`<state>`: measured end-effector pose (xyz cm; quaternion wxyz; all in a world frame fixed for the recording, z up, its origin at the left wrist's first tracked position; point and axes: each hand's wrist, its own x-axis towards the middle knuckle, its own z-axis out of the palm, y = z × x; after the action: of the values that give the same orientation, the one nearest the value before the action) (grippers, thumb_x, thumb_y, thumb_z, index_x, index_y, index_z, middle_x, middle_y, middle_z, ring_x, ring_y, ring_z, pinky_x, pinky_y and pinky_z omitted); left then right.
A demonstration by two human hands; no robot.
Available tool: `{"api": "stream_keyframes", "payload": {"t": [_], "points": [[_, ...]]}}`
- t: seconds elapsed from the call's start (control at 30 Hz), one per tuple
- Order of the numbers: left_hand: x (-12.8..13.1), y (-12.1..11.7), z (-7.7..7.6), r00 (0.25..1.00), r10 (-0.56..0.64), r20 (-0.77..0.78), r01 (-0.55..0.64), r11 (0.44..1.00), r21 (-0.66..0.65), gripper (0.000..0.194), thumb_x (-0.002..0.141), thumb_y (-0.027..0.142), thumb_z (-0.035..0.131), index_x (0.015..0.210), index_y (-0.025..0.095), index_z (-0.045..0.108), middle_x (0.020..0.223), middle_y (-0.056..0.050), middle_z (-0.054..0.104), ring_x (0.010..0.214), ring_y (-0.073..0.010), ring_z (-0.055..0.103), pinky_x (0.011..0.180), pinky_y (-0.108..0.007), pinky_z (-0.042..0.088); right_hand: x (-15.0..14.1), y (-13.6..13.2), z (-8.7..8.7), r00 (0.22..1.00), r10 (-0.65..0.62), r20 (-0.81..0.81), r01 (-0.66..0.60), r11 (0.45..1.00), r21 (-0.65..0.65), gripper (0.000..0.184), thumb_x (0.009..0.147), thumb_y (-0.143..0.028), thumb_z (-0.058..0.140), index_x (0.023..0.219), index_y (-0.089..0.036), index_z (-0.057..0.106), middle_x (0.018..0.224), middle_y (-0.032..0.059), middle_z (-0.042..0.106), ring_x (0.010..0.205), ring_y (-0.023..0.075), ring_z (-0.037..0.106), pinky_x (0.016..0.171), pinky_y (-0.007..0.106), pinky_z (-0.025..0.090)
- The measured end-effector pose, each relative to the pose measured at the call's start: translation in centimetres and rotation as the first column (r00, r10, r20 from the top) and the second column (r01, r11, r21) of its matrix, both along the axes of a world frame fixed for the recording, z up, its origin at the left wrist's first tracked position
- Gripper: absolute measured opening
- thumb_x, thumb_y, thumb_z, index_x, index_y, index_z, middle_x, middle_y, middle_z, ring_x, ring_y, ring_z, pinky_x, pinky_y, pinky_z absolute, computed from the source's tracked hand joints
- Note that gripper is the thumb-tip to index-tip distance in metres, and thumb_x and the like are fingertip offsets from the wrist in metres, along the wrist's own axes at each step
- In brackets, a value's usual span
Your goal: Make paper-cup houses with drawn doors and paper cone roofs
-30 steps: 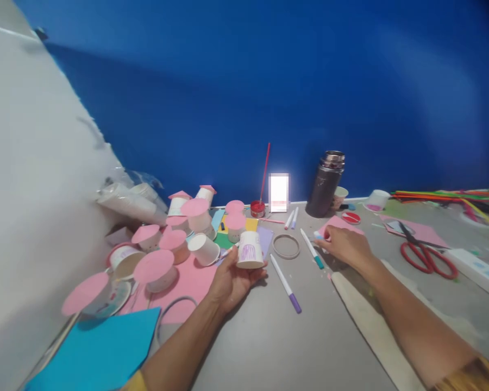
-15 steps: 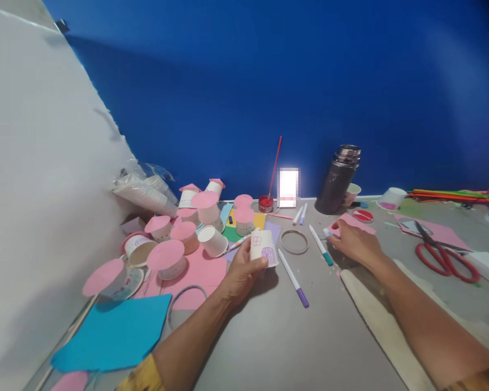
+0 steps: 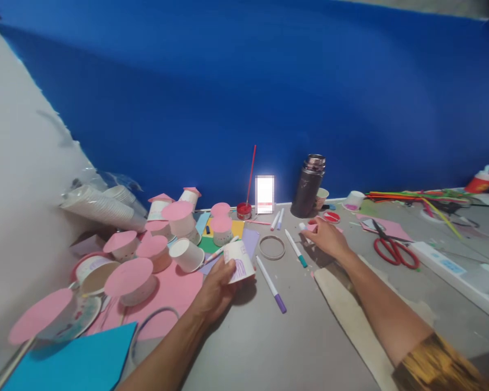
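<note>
My left hand (image 3: 220, 288) is closed around a white paper cup (image 3: 240, 263) with purple marker drawings on it, held tilted above the table. My right hand (image 3: 328, 238) pinches at a small white-and-pale-blue piece (image 3: 303, 227), mostly covered by the fingers, beside pink paper. Between the hands lie a white marker with a purple cap (image 3: 271, 285), a white marker with a green cap (image 3: 296, 248) and a grey ring-shaped tape roll (image 3: 272, 247). Close to my left hand, another white cup (image 3: 186, 255) lies on its side.
Several cups with pink paper tops (image 3: 129, 279) crowd the left, near blue paper (image 3: 75, 358) and stacked cups (image 3: 98, 206). A dark flask (image 3: 307, 187) stands at the back. Red-handled scissors (image 3: 395, 253), a white power strip (image 3: 456, 277) and a beige cloth (image 3: 346, 315) are on the right.
The view has turned right, so things appear farther left. The cup in my left hand has tilted, its window drawing turning away. My right hand stays at the small white-and-blue piece.
</note>
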<state>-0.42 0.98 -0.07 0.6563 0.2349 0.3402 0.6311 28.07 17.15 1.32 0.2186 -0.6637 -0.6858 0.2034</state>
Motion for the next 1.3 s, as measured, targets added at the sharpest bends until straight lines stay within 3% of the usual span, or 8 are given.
{"api": "stream_keyframes", "payload": {"t": [0.13,0.27,0.4,0.57,0.73,1.0,1.17,1.3], "points": [[-0.1,0.0,0.1,0.999,-0.017,-0.041,0.018,0.999,0.028,0.049,0.075,0.025,0.087,0.119,0.014,0.068,0.099,-0.013,0.078,0.085,-0.0262,0.075,0.077,-0.033,0.061,-0.3,-0.4,0.3,0.904,0.184,-0.385,-0.203,0.979,-0.01,0.057,0.082,-0.06,0.062,0.114,-0.013,0.069,0.077,0.0039,0.064,0.065,0.017,0.056,0.057,0.028,0.041],[0.2,-0.1,0.1,0.999,0.034,-0.009,-0.035,0.998,-0.048,0.052,0.081,0.026,0.081,0.129,0.017,0.063,0.105,-0.012,0.078,0.089,-0.0284,0.076,0.082,-0.041,0.064,-1.4,-1.9,0.2,0.707,0.315,-0.634,-0.4,0.916,0.009,0.06,0.079,-0.068,0.064,0.1,-0.013,0.074,0.069,0.0015,0.057,0.054,0.0111,0.041,0.049,0.026,0.032],[0.3,0.0,0.2,0.997,0.069,0.019,-0.066,0.993,-0.099,0.052,0.086,0.024,0.074,0.135,0.015,0.059,0.106,-0.013,0.077,0.091,-0.0307,0.076,0.082,-0.047,0.064,-2.5,-3.3,0.5,0.556,0.368,-0.745,-0.496,0.867,0.058,0.049,0.071,-0.06,0.08,0.097,-0.018,0.075,0.081,0.0049,0.067,0.063,0.0134,0.051,0.056,0.027,0.042],[0.3,0.1,-0.1,1.0,0.024,0.001,-0.023,0.998,-0.065,0.048,0.083,0.025,0.075,0.129,0.015,0.064,0.104,-0.012,0.077,0.092,-0.0309,0.076,0.084,-0.047,0.064,-3.3,-4.7,1.1,0.477,0.403,-0.781,-0.554,0.828,0.089,0.041,0.068,-0.046,0.089,0.097,-0.021,0.073,0.105,0.0074,0.076,0.077,0.0165,0.062,0.068,0.031,0.051],[0.2,0.1,-0.5,0.999,-0.016,-0.031,0.014,0.998,-0.053,0.05,0.08,0.03,0.078,0.126,0.014,0.065,0.101,-0.012,0.078,0.094,-0.0316,0.076,0.086,-0.047,0.063,-4.2,-5.7,1.0,0.451,0.375,-0.81,-0.565,0.822,0.067,0.041,0.078,-0.049,0.083,0.103,-0.021,0.067,0.105,0.008,0.076,0.087,0.0206,0.07,0.074,0.034,0.056],[0.2,0.2,-0.3,1.0,0.012,-0.005,-0.013,0.998,-0.068,0.051,0.08,0.03,0.079,0.125,0.014,0.063,0.102,-0.012,0.077,0.093,-0.032,0.075,0.088,-0.05,0.062,-5.2,-6.7,0.8,0.481,0.259,-0.838,-0.554,0.83,-0.062,0.056,0.081,-0.058,0.076,0.118,-0.02,0.056,0.085,0.0043,0.073,0.061,0.0153,0.065,0.056,0.028,0.05],[0.1,0.0,0.1,0.994,-0.041,0.099,0.051,0.993,-0.107,0.048,0.097,0.046,0.057,0.127,0.009,0.061,0.093,-0.013,0.074,0.08,-0.0306,0.075,0.071,-0.044,0.062,-5.7,-8.4,1.0,0.625,0.413,-0.663,-0.467,0.878,0.108,0.038,0.094,-0.047,0.063,0.122,-0.021,0.061,0.072,-0.002,0.063,0.055,0.0118,0.05,0.055,0.027,0.043],[0.2,-0.1,0.2,0.978,-0.146,0.148,0.154,0.987,-0.047,0.053,0.099,0.053,0.049,0.126,0.009,0.062,0.091,-0.013,0.073,0.079,-0.0304,0.074,0.066,-0.042,0.061,-5.7,-9.8,1.1,0.64,0.427,-0.639,-0.407,0.894,0.19,0.028,0.095,-0.043,0.062,0.117,-0.025,0.066,0.072,-0.002,0.061,0.059,0.0133,0.052,0.057,0.027,0.043]]}}
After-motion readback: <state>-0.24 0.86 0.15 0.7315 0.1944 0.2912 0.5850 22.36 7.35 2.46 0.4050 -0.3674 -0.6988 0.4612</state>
